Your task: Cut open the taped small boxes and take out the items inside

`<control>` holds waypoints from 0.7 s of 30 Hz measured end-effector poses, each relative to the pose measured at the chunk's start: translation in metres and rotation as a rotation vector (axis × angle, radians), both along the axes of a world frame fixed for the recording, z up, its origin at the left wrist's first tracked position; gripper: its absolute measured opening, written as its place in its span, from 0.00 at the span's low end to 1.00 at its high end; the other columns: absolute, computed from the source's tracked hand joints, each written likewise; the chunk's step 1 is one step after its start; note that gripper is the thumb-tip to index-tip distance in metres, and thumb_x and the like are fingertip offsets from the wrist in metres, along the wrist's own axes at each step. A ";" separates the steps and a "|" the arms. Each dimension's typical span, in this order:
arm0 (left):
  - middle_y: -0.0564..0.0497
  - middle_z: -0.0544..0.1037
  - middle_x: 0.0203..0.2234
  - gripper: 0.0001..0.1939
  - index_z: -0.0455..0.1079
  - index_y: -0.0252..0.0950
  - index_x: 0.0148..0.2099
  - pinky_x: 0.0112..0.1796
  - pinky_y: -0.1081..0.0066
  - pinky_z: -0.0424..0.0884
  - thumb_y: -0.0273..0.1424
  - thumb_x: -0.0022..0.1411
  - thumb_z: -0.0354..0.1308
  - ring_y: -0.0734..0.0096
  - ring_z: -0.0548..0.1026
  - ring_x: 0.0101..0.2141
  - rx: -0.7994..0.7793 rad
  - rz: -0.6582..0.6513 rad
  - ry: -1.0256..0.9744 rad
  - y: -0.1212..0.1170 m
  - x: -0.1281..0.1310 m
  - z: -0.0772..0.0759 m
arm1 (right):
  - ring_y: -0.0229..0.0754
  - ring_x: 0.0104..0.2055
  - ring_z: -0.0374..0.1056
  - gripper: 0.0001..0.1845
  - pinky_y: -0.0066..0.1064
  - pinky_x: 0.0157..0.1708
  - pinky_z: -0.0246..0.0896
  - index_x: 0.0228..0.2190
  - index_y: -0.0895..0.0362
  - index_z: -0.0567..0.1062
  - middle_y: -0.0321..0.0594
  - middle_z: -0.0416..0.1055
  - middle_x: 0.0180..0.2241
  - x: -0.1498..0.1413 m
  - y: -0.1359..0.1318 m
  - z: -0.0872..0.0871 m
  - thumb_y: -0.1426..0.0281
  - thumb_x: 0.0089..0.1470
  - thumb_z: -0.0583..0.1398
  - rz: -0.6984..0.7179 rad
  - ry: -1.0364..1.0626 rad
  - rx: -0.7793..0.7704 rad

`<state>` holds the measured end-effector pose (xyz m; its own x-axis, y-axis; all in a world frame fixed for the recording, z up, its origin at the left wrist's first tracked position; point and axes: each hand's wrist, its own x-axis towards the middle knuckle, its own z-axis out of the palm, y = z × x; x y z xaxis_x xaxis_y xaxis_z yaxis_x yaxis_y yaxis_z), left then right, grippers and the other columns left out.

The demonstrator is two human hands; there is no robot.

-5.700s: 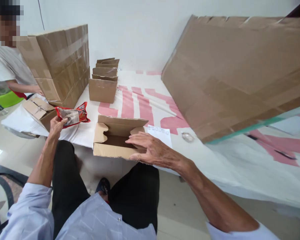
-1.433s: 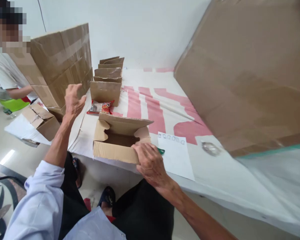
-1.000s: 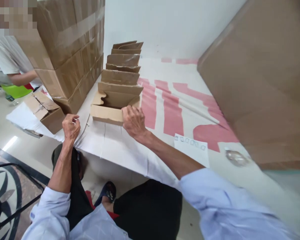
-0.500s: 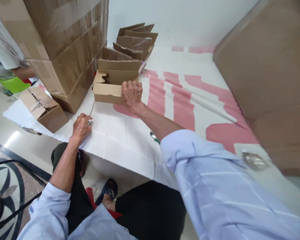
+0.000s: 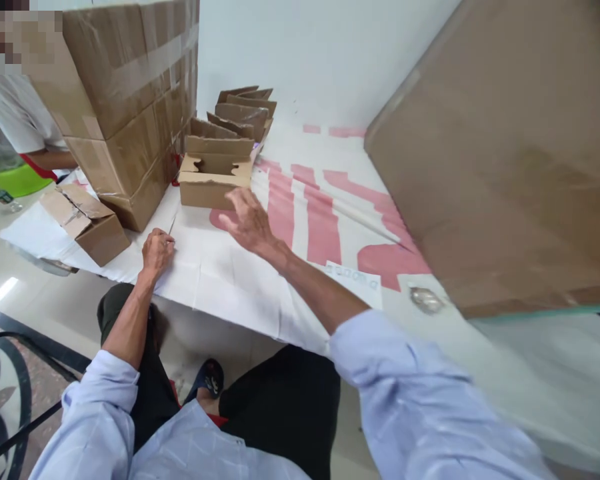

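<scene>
An open cardboard box (image 5: 211,192) sits on the white-covered table, its front wall facing me and its upper flaps raised. My right hand (image 5: 250,220) is just in front of that box, thumb and fingers apart, holding nothing. Farther left, near the table's front edge, my left hand (image 5: 157,252) is closed with its fingers curled in. Whatever it may hold is mostly hidden; a thin line shows beside its fingertips. Behind the open box stand several folded cardboard boxes (image 5: 240,113) with their flaps up.
A tall stack of taped cartons (image 5: 125,87) rises at the left, with a small closed carton (image 5: 87,223) before it. A large brown carton (image 5: 505,167) stands at the right. A printed paper (image 5: 357,283) and a clear wrapped item (image 5: 427,300) lie nearby. A co-worker's sleeve (image 5: 20,113) shows far left.
My right hand has let go of the open box's front edge and drawn back toward me, its fingers spreading. My left hand stays closed near the table edge. The view has shifted right.
</scene>
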<state>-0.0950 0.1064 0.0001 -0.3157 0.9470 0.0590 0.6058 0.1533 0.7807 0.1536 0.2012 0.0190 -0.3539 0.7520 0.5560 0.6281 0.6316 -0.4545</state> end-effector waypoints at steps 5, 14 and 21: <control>0.41 0.83 0.33 0.26 0.78 0.33 0.34 0.36 0.63 0.78 0.54 0.55 0.67 0.60 0.81 0.34 -0.077 -0.220 -0.390 -0.041 0.040 0.013 | 0.47 0.45 0.77 0.17 0.42 0.46 0.76 0.46 0.54 0.81 0.46 0.79 0.48 0.026 -0.105 -0.002 0.57 0.61 0.66 0.217 0.407 -0.452; 0.49 0.81 0.23 0.20 0.81 0.33 0.33 0.34 0.69 0.77 0.43 0.45 0.80 0.70 0.78 0.25 -0.241 -0.491 -0.876 -0.115 0.118 0.031 | 0.42 0.36 0.75 0.18 0.35 0.38 0.73 0.35 0.55 0.83 0.39 0.80 0.34 0.064 -0.203 0.004 0.53 0.53 0.73 0.199 0.670 -0.633; 0.49 0.83 0.25 0.16 0.84 0.34 0.34 0.36 0.69 0.77 0.40 0.48 0.78 0.70 0.79 0.26 -0.277 -0.592 -0.811 -0.121 0.147 0.042 | 0.40 0.29 0.73 0.18 0.35 0.35 0.74 0.29 0.55 0.81 0.37 0.78 0.27 0.090 -0.227 -0.001 0.54 0.50 0.74 0.110 0.881 -0.734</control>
<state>0.0516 -0.0143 0.0417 0.3562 0.9113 -0.2063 -0.0486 0.2386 0.9699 0.2435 -0.0255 0.0184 -0.1436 0.9861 0.0838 -0.1317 0.0649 -0.9892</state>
